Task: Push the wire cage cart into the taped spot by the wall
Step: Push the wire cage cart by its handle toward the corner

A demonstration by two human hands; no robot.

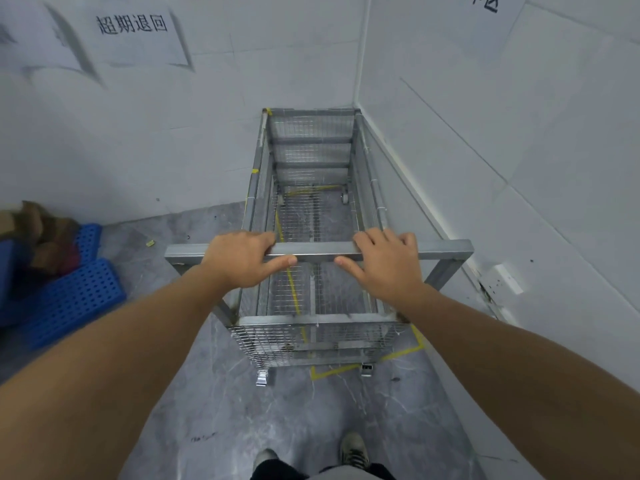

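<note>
The wire cage cart stands in the corner where two white tiled walls meet, its far end against the back wall and its right side running just beside the right wall. It is a long, narrow box of fine silver mesh set in a frame of square grey metal bars, open at the top, with small metal casters at its near corners. A flat, rectangular push bar crosses the near end, wider than the cage itself.

The left hand wraps the bar left of centre, fingers curled over the top and thumb lying along the near face. The right hand holds it right of centre in the same way, fingers over the top, thumb pointing inward. Both arms are bare and stretched forward.

Yellow tape marks a rectangle on the grey, marbled floor. One strip shows through the mesh bottom, running lengthwise under the left part of the cage, and a corner of tape lies just outside the cart's near right caster.

At the floor's left edge lie blue perforated plastic pallets with crumpled brown cardboard on them. A paper sign with black characters hangs on the back wall. Two shoes show at the bottom.
</note>
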